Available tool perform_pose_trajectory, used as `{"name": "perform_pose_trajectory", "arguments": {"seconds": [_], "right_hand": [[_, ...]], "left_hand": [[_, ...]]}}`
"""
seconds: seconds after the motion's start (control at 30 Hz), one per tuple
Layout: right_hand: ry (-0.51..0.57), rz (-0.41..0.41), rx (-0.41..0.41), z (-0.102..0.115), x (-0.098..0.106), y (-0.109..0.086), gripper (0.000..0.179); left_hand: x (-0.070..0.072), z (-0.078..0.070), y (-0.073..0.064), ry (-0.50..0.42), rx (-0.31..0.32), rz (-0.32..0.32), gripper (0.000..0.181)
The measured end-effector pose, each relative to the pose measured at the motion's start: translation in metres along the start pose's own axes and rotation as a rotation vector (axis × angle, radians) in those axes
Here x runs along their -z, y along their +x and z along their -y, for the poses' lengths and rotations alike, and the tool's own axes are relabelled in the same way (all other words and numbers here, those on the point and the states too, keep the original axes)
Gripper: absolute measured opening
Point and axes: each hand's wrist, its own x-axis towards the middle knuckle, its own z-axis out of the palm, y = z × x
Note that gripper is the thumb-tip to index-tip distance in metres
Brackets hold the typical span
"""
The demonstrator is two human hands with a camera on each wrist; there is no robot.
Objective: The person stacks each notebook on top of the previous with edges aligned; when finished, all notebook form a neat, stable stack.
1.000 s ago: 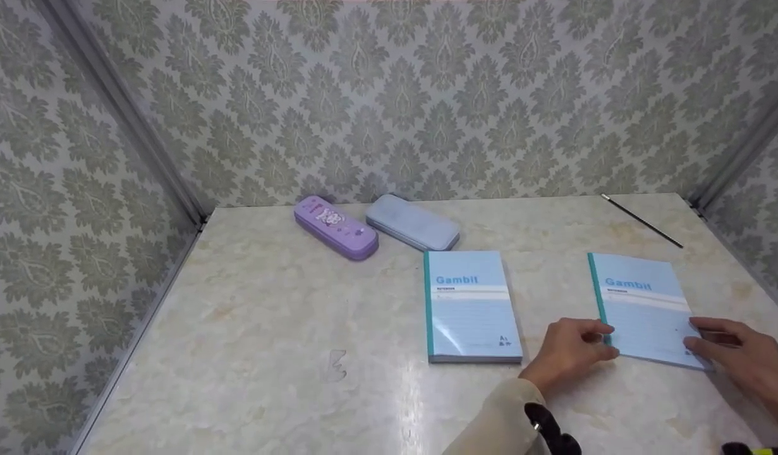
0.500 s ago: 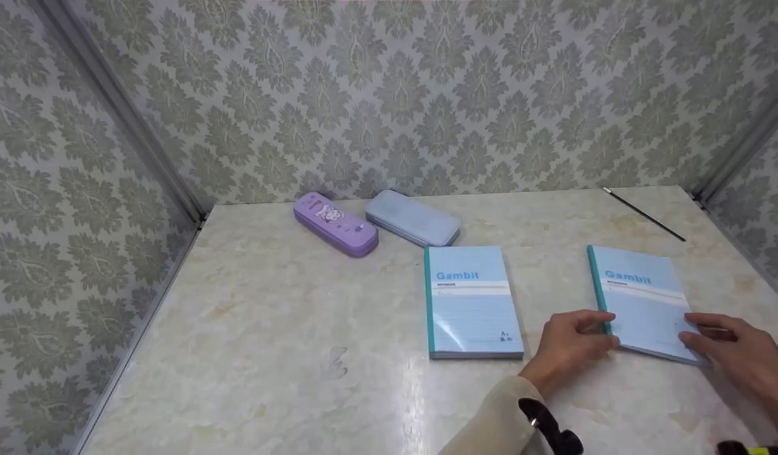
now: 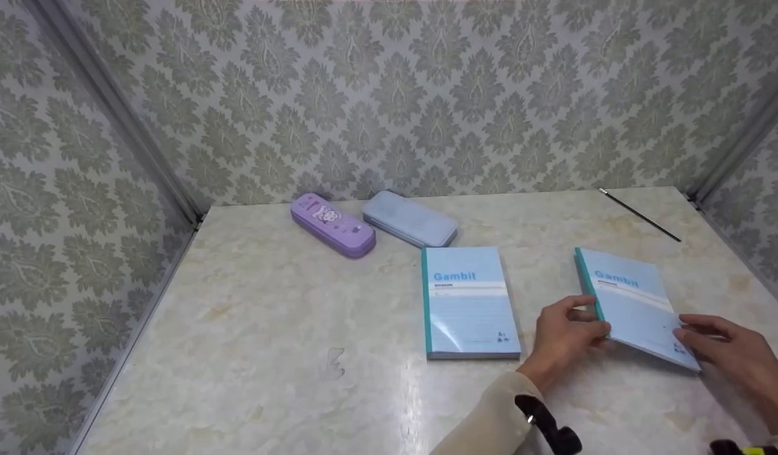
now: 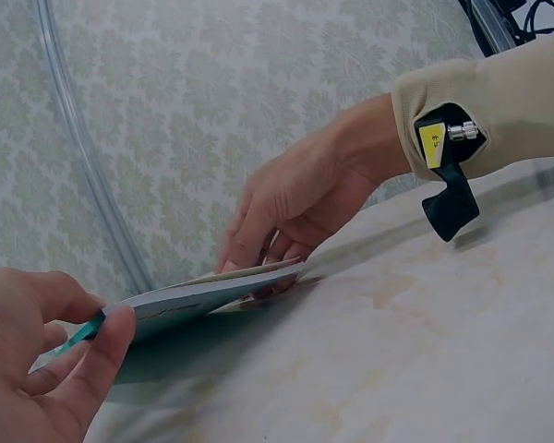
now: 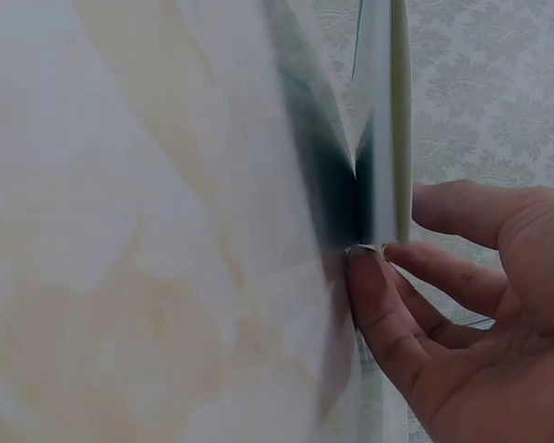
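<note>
A light-blue notebook (image 3: 635, 300) with a green spine and "Gambit" on its cover is tilted, its spine side raised off the table. My left hand (image 3: 565, 335) pinches the spine edge between thumb and fingers; the left wrist view shows this left hand (image 4: 46, 351) up close. At the opposite edge, my right hand (image 3: 733, 354) holds the lower right corner. In the right wrist view the notebook's pages (image 5: 388, 138) appear edge-on, with the right hand (image 5: 471, 295) around the corner. A second, thicker-looking Gambit notebook (image 3: 468, 309) lies flat left of my left hand.
A purple pencil case (image 3: 335, 224) and a pale blue case (image 3: 411, 220) lie at the back of the marble-patterned table (image 3: 249, 354). A thin black pencil (image 3: 640, 215) rests at the back right. Patterned walls (image 3: 395, 95) enclose the table.
The right-hand notebook's spine side has risen off the table and the notebook has shifted slightly left. My left hand has moved up with it. The other notebook has stayed in place.
</note>
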Motion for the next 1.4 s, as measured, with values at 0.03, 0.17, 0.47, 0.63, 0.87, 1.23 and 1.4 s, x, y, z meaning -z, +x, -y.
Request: {"name": "perform_pose_trajectory", "arguments": {"seconds": [0.03,0.17,0.47,0.63,0.87,1.23,1.4], "right_hand": [[0.014,0.003,-0.015,0.002,0.0,0.0,0.075],[0.023,0.03,-0.03,0.009,0.002,-0.004,0.082],[0.009,0.008,0.069,0.005,0.003,-0.011,0.075],[0.036,-0.002,0.072,0.011,0.004,-0.019,0.073],[0.034,-0.035,0.147,0.022,0.003,-0.033,0.075],[0.03,-0.071,0.272,0.049,-0.011,-0.044,0.075],[0.077,-0.039,0.365,0.061,-0.018,-0.05,0.07]], "left_hand": [[0.0,-0.001,0.0,-0.004,-0.002,0.001,0.038],[0.004,-0.004,0.0,0.003,-0.022,0.018,0.037],[0.014,-0.002,0.003,0.164,-0.041,0.029,0.039],[0.02,-0.002,0.004,0.242,-0.076,0.061,0.04],[0.023,-0.011,0.001,0.262,-0.093,0.067,0.044],[0.045,-0.029,-0.004,0.331,-0.195,0.082,0.048],[0.065,-0.033,-0.005,0.351,-0.233,0.085,0.048]]}}
